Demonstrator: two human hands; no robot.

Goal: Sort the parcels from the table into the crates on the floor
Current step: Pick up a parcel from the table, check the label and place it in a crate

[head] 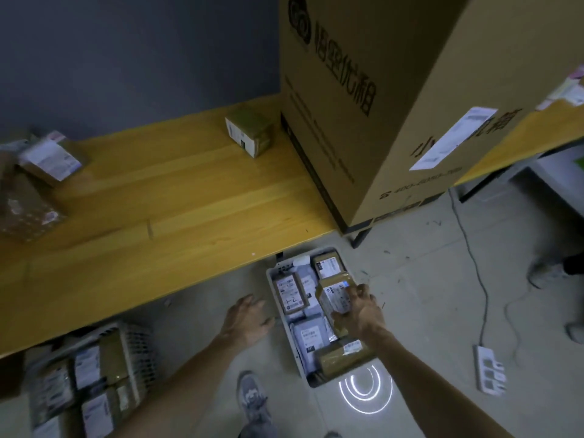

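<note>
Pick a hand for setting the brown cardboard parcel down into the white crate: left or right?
Right. The right hand already grips the brown cardboard parcel directly above the white plastic crate. The left hand hangs open beside the crate, holding nothing.

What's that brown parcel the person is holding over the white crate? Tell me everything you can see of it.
The brown parcel is a small, flat package wrapped in tan paper or cardboard with shiny tape, and a white printed label covers most of its upper face. It is tilted, held just above the other parcels in the white crate on the floor. The right hand grips its near end, fingers curled over the label. The left hand does not touch it.
</note>
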